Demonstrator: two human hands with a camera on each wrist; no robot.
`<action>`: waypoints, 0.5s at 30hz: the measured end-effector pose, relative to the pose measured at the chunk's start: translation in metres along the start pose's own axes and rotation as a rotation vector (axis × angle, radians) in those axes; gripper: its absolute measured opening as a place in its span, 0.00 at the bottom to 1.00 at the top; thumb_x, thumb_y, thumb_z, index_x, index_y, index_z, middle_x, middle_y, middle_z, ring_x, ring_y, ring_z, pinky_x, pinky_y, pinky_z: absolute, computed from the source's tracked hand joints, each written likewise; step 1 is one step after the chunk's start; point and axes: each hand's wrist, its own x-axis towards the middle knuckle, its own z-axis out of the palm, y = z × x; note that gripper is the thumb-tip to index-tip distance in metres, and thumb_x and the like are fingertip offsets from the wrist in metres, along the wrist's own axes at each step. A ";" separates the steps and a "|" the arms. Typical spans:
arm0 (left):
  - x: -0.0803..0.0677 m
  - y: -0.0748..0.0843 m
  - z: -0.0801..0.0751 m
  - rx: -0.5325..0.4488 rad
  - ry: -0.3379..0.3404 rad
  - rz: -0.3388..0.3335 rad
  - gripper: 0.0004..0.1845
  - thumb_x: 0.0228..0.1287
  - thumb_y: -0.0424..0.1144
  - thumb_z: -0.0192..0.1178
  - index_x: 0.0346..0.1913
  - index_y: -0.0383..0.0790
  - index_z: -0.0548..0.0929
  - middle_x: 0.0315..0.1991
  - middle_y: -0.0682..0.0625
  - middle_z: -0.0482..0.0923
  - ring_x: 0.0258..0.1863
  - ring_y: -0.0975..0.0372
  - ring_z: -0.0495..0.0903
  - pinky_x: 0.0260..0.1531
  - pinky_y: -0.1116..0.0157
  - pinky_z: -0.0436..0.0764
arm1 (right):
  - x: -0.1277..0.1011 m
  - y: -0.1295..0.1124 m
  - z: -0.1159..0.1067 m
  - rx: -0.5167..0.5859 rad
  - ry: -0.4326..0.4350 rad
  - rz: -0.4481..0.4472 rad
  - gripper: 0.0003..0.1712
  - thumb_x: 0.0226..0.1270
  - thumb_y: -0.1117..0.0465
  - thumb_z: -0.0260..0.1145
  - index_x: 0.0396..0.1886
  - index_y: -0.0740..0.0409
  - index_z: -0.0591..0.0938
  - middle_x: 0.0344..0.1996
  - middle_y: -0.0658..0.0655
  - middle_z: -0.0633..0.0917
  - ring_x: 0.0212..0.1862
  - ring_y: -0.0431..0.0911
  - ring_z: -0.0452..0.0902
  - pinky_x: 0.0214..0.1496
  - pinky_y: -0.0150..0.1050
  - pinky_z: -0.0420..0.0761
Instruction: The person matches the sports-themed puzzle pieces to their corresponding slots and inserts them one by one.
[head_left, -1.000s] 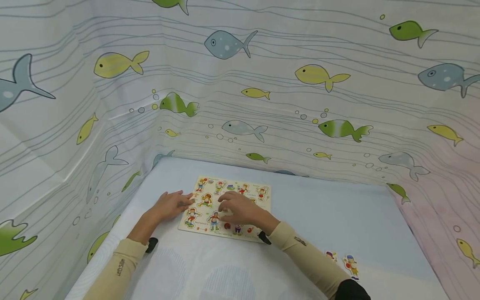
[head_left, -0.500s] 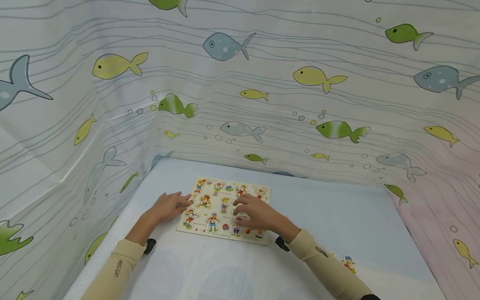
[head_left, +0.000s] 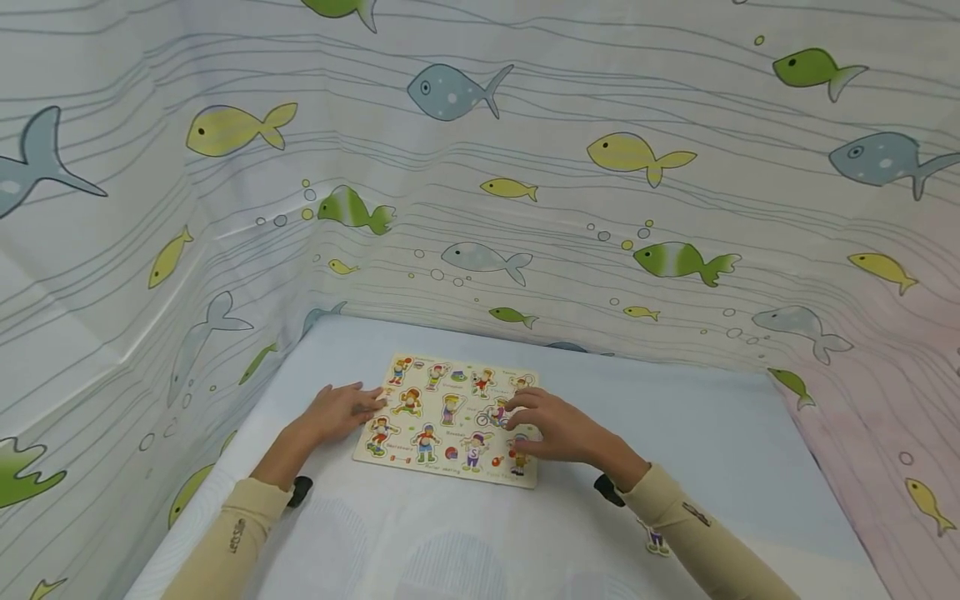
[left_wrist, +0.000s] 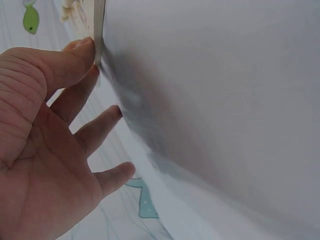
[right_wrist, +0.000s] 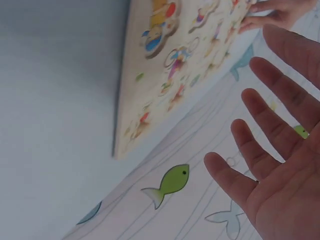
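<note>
Fish-print curtain [head_left: 112, 275] walls the tabletop [head_left: 675, 417] on the left, back and right; bare surface lies right of the puzzle board [head_left: 450, 387]. Left hand [head_left: 337, 412]: fingers released and straight, tips touching the board's left edge. Board sits left of centre, near the back curtain. Right hand [head_left: 558, 433]: fingers spread and relaxed over the board's right part, grasping nothing. One loose puzzle piece [head_left: 656, 539] lies beside the right sleeve.
</note>
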 end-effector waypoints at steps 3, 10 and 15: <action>0.000 0.001 0.000 -0.001 -0.006 -0.002 0.18 0.65 0.37 0.64 0.58 0.43 0.83 0.64 0.47 0.74 0.65 0.36 0.66 0.57 0.26 0.54 | -0.013 0.005 -0.001 0.001 -0.009 0.034 0.11 0.61 0.54 0.74 0.43 0.49 0.87 0.56 0.54 0.80 0.65 0.50 0.67 0.66 0.50 0.70; -0.001 0.001 -0.001 -0.001 -0.008 -0.008 0.18 0.66 0.37 0.64 0.59 0.42 0.83 0.64 0.46 0.74 0.66 0.36 0.66 0.57 0.26 0.54 | -0.040 0.014 -0.008 0.043 -0.029 0.097 0.12 0.60 0.55 0.75 0.43 0.50 0.87 0.56 0.54 0.80 0.64 0.51 0.68 0.63 0.51 0.73; -0.001 0.000 -0.001 0.003 -0.002 -0.003 0.19 0.65 0.37 0.64 0.59 0.42 0.83 0.64 0.47 0.74 0.65 0.36 0.66 0.57 0.26 0.54 | -0.056 0.021 -0.010 0.046 -0.029 0.099 0.12 0.59 0.55 0.76 0.42 0.50 0.87 0.55 0.54 0.81 0.64 0.51 0.68 0.62 0.53 0.74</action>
